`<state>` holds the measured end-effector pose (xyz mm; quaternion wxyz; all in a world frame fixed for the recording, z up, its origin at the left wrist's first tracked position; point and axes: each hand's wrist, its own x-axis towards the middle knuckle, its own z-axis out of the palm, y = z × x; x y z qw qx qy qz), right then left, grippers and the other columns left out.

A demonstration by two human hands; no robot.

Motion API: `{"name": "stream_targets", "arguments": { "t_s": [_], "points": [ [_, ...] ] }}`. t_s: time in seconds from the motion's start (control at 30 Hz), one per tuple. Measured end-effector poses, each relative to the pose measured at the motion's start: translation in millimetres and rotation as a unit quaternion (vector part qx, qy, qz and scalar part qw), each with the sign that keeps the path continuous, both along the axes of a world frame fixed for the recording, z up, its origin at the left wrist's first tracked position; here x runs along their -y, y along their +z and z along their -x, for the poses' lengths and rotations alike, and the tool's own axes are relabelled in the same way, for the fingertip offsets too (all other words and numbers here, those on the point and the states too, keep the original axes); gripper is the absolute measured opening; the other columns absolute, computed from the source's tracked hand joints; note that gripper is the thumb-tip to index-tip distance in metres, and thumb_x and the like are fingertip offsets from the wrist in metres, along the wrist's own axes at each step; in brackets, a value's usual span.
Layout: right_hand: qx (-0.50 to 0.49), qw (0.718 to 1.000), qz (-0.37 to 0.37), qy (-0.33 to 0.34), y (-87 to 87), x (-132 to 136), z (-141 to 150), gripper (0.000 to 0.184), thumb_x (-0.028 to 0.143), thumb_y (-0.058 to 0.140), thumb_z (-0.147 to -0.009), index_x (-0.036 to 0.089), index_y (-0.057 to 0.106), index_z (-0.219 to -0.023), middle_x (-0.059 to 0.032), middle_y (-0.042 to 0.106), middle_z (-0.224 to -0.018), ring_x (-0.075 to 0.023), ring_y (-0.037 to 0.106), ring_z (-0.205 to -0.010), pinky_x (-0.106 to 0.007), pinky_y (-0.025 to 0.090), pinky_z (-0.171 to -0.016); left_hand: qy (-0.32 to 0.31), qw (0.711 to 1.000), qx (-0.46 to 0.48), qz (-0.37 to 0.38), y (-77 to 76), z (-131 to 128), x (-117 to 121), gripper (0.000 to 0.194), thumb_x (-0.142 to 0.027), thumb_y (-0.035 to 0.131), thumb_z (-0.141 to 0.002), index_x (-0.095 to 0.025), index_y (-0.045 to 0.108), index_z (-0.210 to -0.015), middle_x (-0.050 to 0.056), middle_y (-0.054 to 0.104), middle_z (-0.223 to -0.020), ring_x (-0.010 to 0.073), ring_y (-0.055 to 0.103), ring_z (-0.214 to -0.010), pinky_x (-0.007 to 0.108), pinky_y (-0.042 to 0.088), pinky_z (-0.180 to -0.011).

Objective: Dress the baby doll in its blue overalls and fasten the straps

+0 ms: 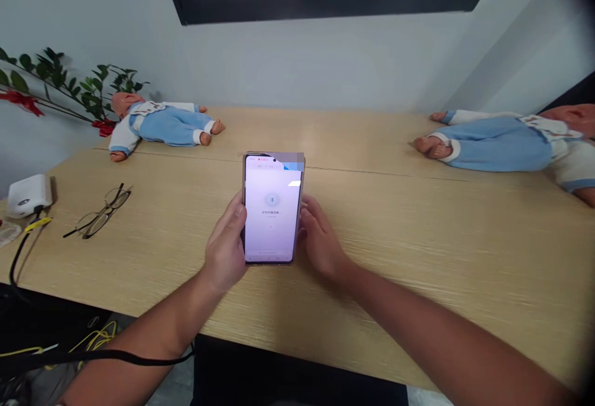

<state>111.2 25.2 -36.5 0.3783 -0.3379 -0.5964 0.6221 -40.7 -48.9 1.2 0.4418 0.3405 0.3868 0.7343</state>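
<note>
A smartphone is held upright above the table, its lit screen facing me with a Bluetooth symbol in the middle. My left hand grips its left side, the thumb along the edge and the other fingers mostly hidden behind it. At the right edge is my right hand, its fingers curled and closed against the phone's side. The phone partly hides those fingertips.
Two baby dolls in blue and white lie on the wooden table, a left doll and a right doll. Eyeglasses and a white device with a black cable lie left. A leafy plant stands behind.
</note>
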Motion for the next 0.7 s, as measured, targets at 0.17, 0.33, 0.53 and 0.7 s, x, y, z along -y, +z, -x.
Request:
{"name": "stream_targets", "arguments": {
  "t_s": [0.17,0.33,0.53,0.7],
  "points": [
    [0.019,0.999,0.047,0.013,-2.3,-4.5,1.3,0.042,0.048,0.043,-0.1,0.024,0.055,-0.133,-0.0048,0.068,-0.104,-0.0179,0.063,-0.075,-0.031,0.05,-0.062,0.0,1.0,-0.005,0.006,-1.0,1.4,0.1,0.038,-0.046,0.06,-0.098,-0.025,0.067,-0.129,0.007,0.072,-0.129,0.029,0.068,-0.12,0.042,0.056,-0.101],
    [0.026,0.999,0.01,0.026,-0.7,-1.7,1.1,0.039,0.046,0.044,-0.101,0.025,0.058,-0.132,-0.0039,0.07,-0.1,-0.0204,0.065,-0.083,-0.035,0.052,-0.071,0.005,1.0,-0.006,0.006,-2.4,2.2,-0.8,0.04,-0.047,0.061,-0.098,-0.024,0.066,-0.131,0.007,0.072,-0.129,0.0281,0.068,-0.119,0.041,0.055,-0.101],
    [0.04,0.998,-0.007,0.04,3.5,-0.6,0.6,0.038,0.042,0.043,-0.101,0.024,0.06,-0.13,-0.0047,0.071,-0.099,-0.0227,0.066,-0.089,-0.038,0.053,-0.078,0.021,1.0,0.003,0.0,0.1,0.4,-2.2,0.036,-0.043,0.061,-0.098,-0.022,0.068,-0.127,0.007,0.073,-0.127,0.0262,0.069,-0.117,0.037,0.057,-0.095],
    [0.046,0.997,-0.018,0.06,6.4,-0.3,-0.2,0.037,0.043,0.045,-0.101,0.025,0.062,-0.128,-0.0048,0.072,-0.099,-0.0238,0.067,-0.092,-0.042,0.052,-0.085,0.019,1.0,0.0,-0.003,3.1,-0.5,-2.2,0.041,-0.044,0.059,-0.099,-0.023,0.065,-0.134,0.007,0.073,-0.126,0.0266,0.071,-0.114,0.038,0.058,-0.094]
  ]
}}
